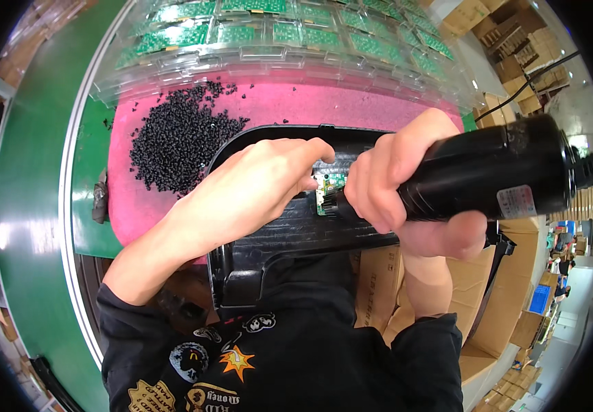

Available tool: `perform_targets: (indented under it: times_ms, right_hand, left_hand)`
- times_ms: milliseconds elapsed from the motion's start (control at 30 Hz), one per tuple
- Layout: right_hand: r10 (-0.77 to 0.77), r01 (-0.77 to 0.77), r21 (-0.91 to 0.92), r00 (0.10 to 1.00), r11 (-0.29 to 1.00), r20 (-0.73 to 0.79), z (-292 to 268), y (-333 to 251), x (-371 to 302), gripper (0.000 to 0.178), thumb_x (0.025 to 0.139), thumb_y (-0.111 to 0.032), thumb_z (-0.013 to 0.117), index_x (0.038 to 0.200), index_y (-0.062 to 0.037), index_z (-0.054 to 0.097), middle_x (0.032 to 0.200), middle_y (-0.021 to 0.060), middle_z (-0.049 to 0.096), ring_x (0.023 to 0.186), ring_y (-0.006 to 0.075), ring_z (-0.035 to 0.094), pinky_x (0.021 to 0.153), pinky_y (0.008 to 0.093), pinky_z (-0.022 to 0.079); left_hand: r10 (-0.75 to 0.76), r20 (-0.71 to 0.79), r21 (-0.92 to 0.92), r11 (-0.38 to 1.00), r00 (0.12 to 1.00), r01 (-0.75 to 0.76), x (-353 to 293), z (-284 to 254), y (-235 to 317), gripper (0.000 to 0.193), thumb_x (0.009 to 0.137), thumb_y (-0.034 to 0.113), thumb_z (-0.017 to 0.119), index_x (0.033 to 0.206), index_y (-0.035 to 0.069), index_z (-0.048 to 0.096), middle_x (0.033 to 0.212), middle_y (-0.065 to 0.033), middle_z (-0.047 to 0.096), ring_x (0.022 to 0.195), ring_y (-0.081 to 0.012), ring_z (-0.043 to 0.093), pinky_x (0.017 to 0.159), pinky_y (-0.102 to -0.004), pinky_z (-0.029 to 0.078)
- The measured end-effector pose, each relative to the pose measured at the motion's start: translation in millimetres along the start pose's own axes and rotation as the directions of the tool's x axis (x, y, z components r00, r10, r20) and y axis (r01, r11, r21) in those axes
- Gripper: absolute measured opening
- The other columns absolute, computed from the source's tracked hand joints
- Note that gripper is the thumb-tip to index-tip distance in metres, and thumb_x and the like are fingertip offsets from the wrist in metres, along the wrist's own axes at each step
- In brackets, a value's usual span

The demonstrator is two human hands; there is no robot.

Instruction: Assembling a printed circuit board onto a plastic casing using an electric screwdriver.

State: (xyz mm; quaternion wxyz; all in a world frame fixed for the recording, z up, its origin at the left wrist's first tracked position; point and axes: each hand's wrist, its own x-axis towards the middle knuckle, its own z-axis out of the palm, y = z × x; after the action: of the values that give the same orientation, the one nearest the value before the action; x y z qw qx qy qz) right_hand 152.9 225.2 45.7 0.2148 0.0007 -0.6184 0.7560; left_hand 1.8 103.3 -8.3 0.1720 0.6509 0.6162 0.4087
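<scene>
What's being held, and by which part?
Right hand: black corded tool, gripped around its front part. Left hand: at the circuit board; whether it holds, unclear.

A black short-sleeved T-shirt (296, 343) clothes the person, its left sleeve (128, 326) and right sleeve (430, 350) loose and plain. Across the front sit an orange starburst (237, 361) with a pale centre, a round black-and-white print (188, 362), a gold badge shape (152, 398) (cut off by the lower edge) and a small black-and-white cartoon print (260, 323).
</scene>
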Motion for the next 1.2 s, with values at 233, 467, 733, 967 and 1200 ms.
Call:
perform_targets:
  times_ms: [233, 467, 733, 967, 1200]
  right_hand:
    - [-0.059, 0.056, -0.062, 0.997, 0.996, -0.049, 1.5, 0.7, -8.6, 0.071, 0.076, -0.064, 0.076, 0.105, -0.0042, 0.049, 0.065, 0.0013, 0.054, 0.051, 0.0108, 0.051, 0.05, 0.0257, 0.043]
    - [-0.241, 0.242, -0.013, 0.969, 0.97, 0.054, -10.0, 6.7, -10.8, 0.075, 0.071, -0.068, 0.076, 0.102, -0.0066, 0.049, 0.064, -0.0001, 0.057, 0.053, 0.0128, 0.056, 0.051, 0.0274, 0.046]
    - [-0.442, 0.436, 0.139, 0.897, 0.889, 0.018, -18.3, -12.4, -7.1, 0.059, 0.08, -0.058, 0.073, 0.107, -0.0101, 0.051, 0.068, -0.0027, 0.058, 0.052, 0.0081, 0.054, 0.052, 0.0247, 0.044]
    - [-0.388, 0.386, -0.047, 0.918, 0.921, -0.079, -29.7, -21.8, -19.8, 0.065, 0.081, -0.062, 0.07, 0.109, -0.0063, 0.05, 0.067, -0.0013, 0.057, 0.051, 0.0097, 0.052, 0.051, 0.0265, 0.044]
    - [-0.325, 0.286, -0.195, 0.921, 0.938, -0.213, -47.3, -23.0, -33.0, 0.071, 0.083, -0.067, 0.064, 0.108, -0.0021, 0.049, 0.063, 0.0003, 0.054, 0.047, 0.0113, 0.049, 0.049, 0.0281, 0.043]
  left_hand:
    - [0.002, 0.088, 0.032, 0.999, 0.996, -0.005, -2.4, -0.9, -2.0, 0.027, 0.084, 0.004, 0.066, 0.109, -0.001, 0.057, 0.09, -0.0172, 0.064, 0.091, -0.0379, 0.063, 0.075, -0.0455, 0.051]
    - [0.102, 0.159, -0.015, 0.995, 0.982, -0.101, 0.7, -1.1, 0.7, 0.035, 0.08, 0.008, 0.071, 0.112, 0.0, 0.06, 0.093, -0.0156, 0.065, 0.088, -0.0365, 0.063, 0.077, -0.043, 0.051]
    - [0.247, -0.063, -0.034, 0.968, 0.967, -0.249, 4.9, -1.0, 4.0, 0.033, 0.074, 0.0, 0.075, 0.105, -0.001, 0.063, 0.087, -0.0126, 0.065, 0.077, -0.0303, 0.063, 0.066, -0.0381, 0.052]
    - [0.188, -0.119, -0.031, 0.981, 0.975, -0.193, 7.2, 0.6, 8.6, 0.034, 0.072, 0.008, 0.08, 0.102, 0.0, 0.066, 0.088, -0.0095, 0.068, 0.082, -0.0276, 0.063, 0.073, -0.0369, 0.052]
    - [0.079, -0.161, 0.294, 0.955, 0.984, -0.029, 7.8, -17.6, 3.9, 0.088, 0.056, 0.052, 0.081, 0.125, 0.006, 0.052, 0.108, -0.0074, 0.058, 0.112, -0.0295, 0.046, 0.101, -0.0441, 0.035]
